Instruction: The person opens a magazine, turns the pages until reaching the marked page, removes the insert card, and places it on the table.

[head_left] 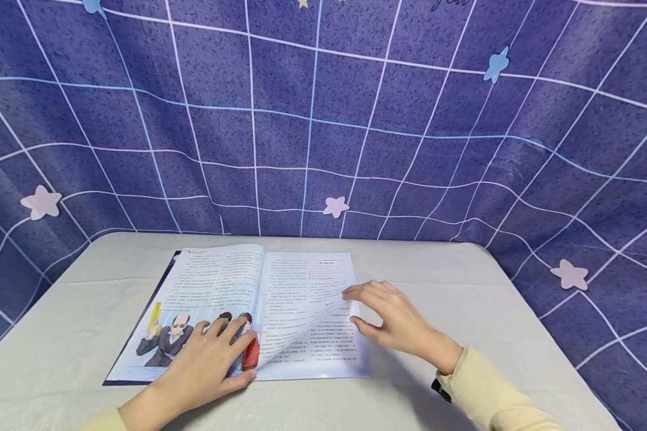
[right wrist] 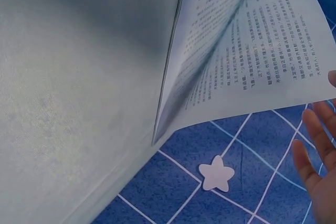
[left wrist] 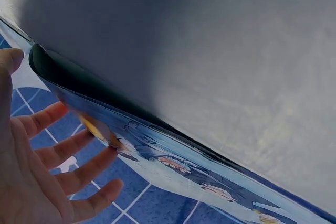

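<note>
An open magazine [head_left: 313, 323] lies on the table, with print on both sides and a cartoon of a bald figure at the lower left. My left hand [head_left: 210, 359] rests on the left page beside the spine, its fingers spread over the cartoon. In the left wrist view, that hand's fingers [left wrist: 86, 142] reach along the illustrated page. One right-hand leaf [right wrist: 262, 51] is partly raised, its bottom edge slanting up from the spine. Against that leaf's outer corner are the fingertips of my right hand [head_left: 396, 320]. A gap shows between its thumb and index finger.
A pale cloth-covered table [head_left: 453, 281] carries the magazine. Behind and beside it hangs a dark blue curtain [head_left: 280, 143] with white grid lines and stars. A small black object [head_left: 441, 390] sits at the right sleeve cuff.
</note>
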A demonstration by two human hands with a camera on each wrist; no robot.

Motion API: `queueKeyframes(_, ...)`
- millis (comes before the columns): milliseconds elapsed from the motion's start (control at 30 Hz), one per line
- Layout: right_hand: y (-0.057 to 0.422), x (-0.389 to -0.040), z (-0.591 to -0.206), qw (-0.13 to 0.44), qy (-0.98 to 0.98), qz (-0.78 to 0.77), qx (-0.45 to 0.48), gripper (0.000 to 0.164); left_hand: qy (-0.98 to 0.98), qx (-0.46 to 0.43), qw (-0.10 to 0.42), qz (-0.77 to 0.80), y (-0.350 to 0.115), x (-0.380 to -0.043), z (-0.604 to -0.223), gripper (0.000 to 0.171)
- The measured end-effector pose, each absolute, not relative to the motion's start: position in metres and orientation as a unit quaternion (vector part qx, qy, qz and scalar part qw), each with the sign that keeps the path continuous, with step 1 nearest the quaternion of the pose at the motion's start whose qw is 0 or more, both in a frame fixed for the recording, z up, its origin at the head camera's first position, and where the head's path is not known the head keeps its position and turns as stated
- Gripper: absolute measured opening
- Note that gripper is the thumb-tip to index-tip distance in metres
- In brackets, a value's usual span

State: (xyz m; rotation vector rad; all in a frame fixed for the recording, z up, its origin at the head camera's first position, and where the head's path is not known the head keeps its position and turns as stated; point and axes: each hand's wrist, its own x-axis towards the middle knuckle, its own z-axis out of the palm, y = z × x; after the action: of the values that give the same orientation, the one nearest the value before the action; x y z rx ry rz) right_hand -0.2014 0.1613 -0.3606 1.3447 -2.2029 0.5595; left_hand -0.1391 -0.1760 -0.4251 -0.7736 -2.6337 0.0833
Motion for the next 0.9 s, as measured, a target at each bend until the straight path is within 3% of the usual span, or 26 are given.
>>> queueKeyframes(900,0.164,-0.2,-0.37,0.237,-0.815,0.184,0.495,0.033,-0.936,-0.282,0.208,0.03,-0.18,-0.139,-0.424,0.058)
